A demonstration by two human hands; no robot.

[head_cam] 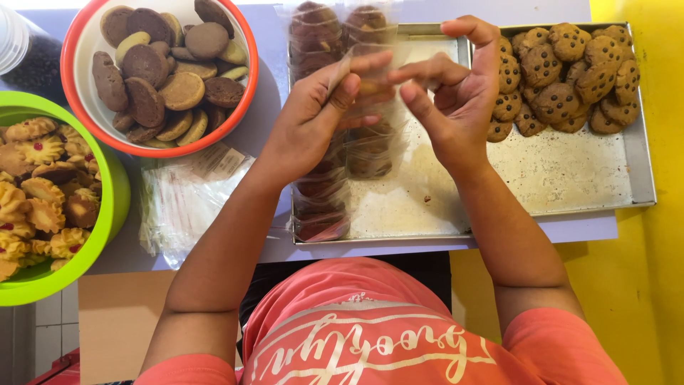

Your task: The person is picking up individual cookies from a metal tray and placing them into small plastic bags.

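Pinching a clear bag point(342, 107) between both hands, you hold it just above the metal tray point(570, 178); your left hand point(313, 121) grips its thin crinkly film, your right hand point(456, 93) works the top edge with fingertips. Stacked brown cookies fill it, and chip cookies point(570, 71) sit heaped in the tray's far right corner within reach.

Two bowls stand at nine to eleven o'clock: one orange-rimmed bowl point(246, 107) heaped with brown and tan round biscuits, too many and too overlapped to count, and one green bowl point(114, 207) of flower-shaped cookies. Two metal trays point(570, 192) lie side by side from twelve to three o'clock, the right one bearing roughly fifteen chocolate-chip cookies point(563, 78). One stack of clear plastic bags point(185, 199) lies at eight o'clock, and two hands point(313, 121) hold two filled clear bags point(335, 43).
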